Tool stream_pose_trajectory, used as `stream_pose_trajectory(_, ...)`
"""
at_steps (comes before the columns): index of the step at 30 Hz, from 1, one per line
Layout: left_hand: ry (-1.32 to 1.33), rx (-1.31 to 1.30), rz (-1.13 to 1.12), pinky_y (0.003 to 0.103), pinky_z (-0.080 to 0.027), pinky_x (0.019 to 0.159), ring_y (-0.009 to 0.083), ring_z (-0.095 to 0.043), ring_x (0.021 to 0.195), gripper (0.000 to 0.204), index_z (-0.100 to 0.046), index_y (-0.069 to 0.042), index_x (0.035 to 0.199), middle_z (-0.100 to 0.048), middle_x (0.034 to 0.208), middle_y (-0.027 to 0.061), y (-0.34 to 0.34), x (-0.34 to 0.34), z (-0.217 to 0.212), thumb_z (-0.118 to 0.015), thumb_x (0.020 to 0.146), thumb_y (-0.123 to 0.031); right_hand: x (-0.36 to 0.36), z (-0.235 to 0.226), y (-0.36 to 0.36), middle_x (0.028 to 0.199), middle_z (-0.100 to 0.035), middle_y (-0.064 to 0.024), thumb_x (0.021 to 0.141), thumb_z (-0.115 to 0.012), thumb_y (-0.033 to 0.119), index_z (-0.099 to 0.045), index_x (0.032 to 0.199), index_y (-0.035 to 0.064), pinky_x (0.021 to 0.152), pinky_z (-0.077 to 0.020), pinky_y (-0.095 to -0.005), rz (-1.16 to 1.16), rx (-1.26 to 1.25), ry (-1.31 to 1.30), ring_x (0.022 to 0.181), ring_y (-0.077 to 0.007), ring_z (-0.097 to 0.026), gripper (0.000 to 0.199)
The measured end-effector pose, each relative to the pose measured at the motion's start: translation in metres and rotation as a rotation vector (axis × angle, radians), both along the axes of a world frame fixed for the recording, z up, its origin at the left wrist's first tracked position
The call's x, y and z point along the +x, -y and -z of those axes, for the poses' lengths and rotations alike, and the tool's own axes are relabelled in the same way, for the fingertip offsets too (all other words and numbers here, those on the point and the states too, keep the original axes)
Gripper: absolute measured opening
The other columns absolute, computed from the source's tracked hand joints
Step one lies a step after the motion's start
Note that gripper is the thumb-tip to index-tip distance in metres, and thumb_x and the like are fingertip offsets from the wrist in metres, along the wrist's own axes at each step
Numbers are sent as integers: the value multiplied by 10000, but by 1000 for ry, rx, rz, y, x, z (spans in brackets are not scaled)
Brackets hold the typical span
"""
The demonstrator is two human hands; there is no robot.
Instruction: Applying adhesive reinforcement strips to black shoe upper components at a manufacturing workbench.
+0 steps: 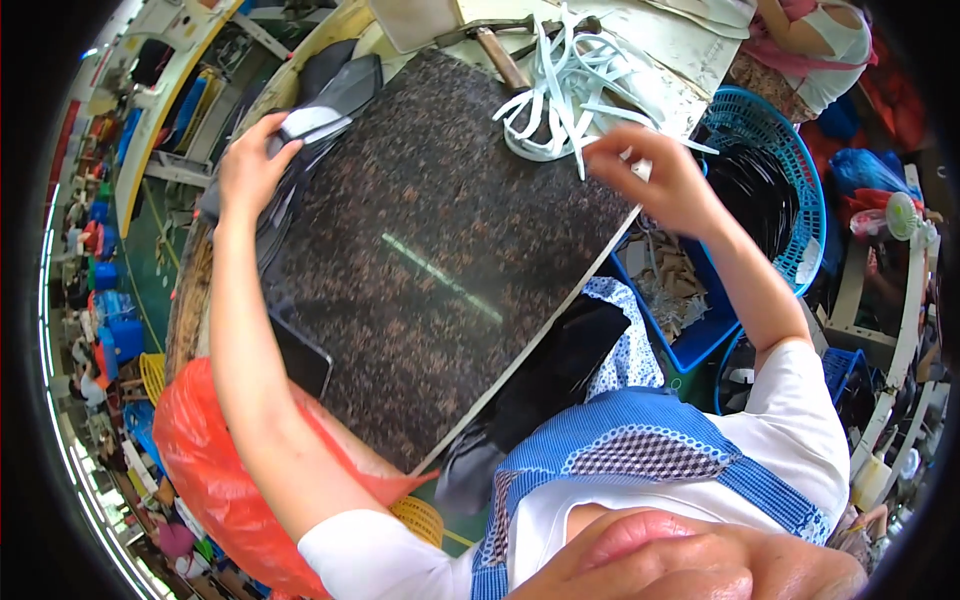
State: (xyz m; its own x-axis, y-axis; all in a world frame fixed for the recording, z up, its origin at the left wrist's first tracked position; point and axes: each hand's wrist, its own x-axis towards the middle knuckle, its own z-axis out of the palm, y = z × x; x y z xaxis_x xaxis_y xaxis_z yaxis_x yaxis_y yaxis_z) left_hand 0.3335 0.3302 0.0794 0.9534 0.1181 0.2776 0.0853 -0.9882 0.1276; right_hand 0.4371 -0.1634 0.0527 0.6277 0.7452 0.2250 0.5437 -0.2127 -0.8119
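Note:
At the left edge of the dark speckled stone slab [420, 230], my left hand [250, 165] has its thumb and index finger closed on a dark grey flat piece with a pale patch [318, 120]. More thin dark pieces [290, 190] lie layered beneath it. Over the slab's right edge, my right hand [660, 180] has curled fingers at the end of a pale blue-white strip [578, 140], seemingly pinching it. That strip belongs to a tangled pile of strips [560, 80] on the slab's far right corner.
Beside the pile lies a hammer [498, 58]. A blue basket [815, 200] of dark strips and a blue bin [690, 350] of scraps stand at the right. A red plastic bag [220, 450] hangs at the near left. Another person [815, 50] is at the far right.

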Motion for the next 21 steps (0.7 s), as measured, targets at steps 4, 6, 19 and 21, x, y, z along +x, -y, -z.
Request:
stream_pose_trajectory(4, 59, 238, 56, 424, -588, 850, 329, -726, 1044, 348, -667, -125, 1269, -739, 1185, 128, 6, -10, 2, -721, 947, -245, 74, 18, -45, 879, -753, -62, 1002, -678, 253, -626, 1328, 90, 729, -576, -339, 364, -209, 456, 778, -182, -715, 368)
stream_pose_trajectory(6, 135, 389, 107, 427, -595, 839, 326, -728, 1034, 312, -664, -133, 1265, -738, 1187, 124, 3, -20, 2, -694, 965, -214, 82, 21, -78, 927, -771, -97, 968, -696, 282, -598, 1335, 114, 758, -589, -402, 362, -416, 373, 836, -249, -750, 416)
stream_pose_trajectory(19, 171, 400, 106, 386, -555, 767, 252, -664, 836, 155, -740, -50, 954, -653, 825, 79, 232, -161, -10, -772, 802, -38, 60, -2, -48, 1094, -726, -136, 1017, -602, 171, -656, 1180, -32, 896, -575, -311, -59, 664, -1364, 1038, -232, -702, 266)
stream_pose_trajectory(21, 77, 142, 110, 415, -549, 752, 280, -663, 834, 175, -718, -28, 955, -643, 843, 96, 272, -192, 28, -757, 785, -45, 49, -13, -45, 1043, -710, -109, 1046, -589, 226, -651, 1167, -47, 741, -549, -250, -169, 652, -1577, 917, -183, -684, 305)
